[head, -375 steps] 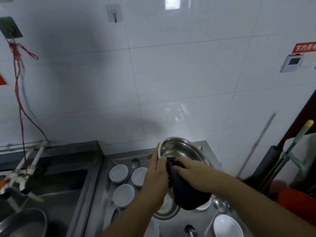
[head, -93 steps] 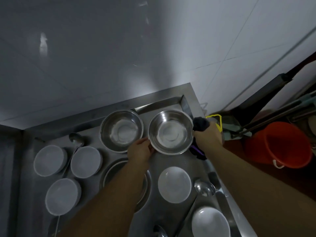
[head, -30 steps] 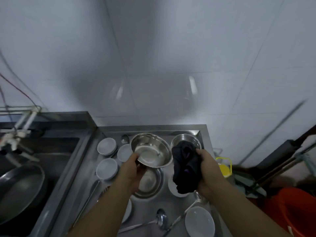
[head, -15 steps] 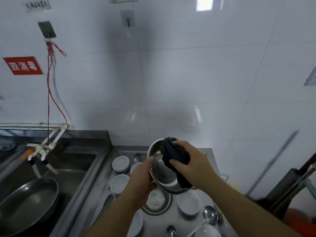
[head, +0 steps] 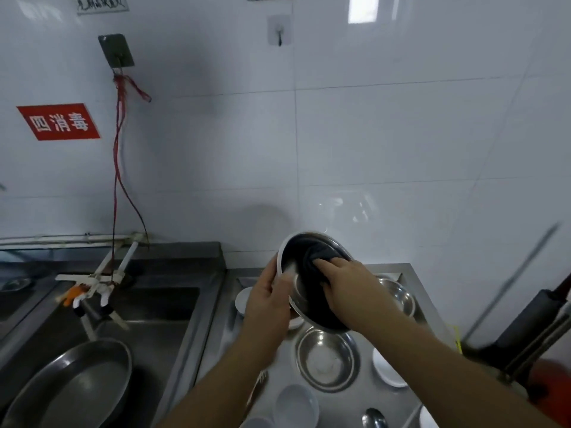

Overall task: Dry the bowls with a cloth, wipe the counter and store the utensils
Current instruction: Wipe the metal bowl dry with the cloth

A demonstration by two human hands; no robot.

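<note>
A steel bowl [head: 292,253] is tilted up above the steel counter [head: 401,270], its opening facing me. My left hand [head: 268,301] grips its left rim. My right hand [head: 349,284] presses a dark cloth [head: 312,291] into the bowl's inside; the cloth covers most of the interior. On the counter below lie two more steel bowls [head: 327,359] [head: 398,296], several small white bowls [head: 296,403] and a spoon [head: 374,418].
A steel sink [head: 148,322] lies to the left with a large metal pan [head: 71,384] in it and a white tap fitting [head: 92,288] above. Dark poles [head: 525,329] and something orange-red [head: 553,384] stand at the right, beyond the counter's edge. White tiled wall behind.
The cloth has gone from the bowl's rim deeper into the bowl, now covering its inside. My left hand still holds the rim. The view has tilted slightly.
</note>
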